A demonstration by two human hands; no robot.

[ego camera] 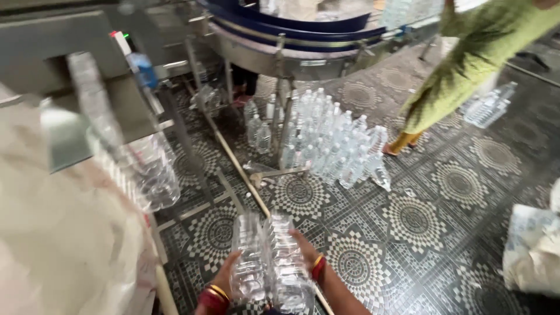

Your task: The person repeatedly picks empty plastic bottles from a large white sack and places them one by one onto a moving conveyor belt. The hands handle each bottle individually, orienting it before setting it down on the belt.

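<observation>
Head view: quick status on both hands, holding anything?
Left hand: closed on the left side of the clear plastic bottles.
Right hand: closed on the right side of the same bottles.

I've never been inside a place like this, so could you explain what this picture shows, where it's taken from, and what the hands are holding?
The camera sits on a person's head, looking down. Their left hand and right hand take a grip on a bundle of clear plastic bottles, one hand on each side. Farther off, more bottles stand together on the patterned tile floor, beside a curved metal conveyor. Another person in green clothing walks past carrying a bottle pack.
</observation>
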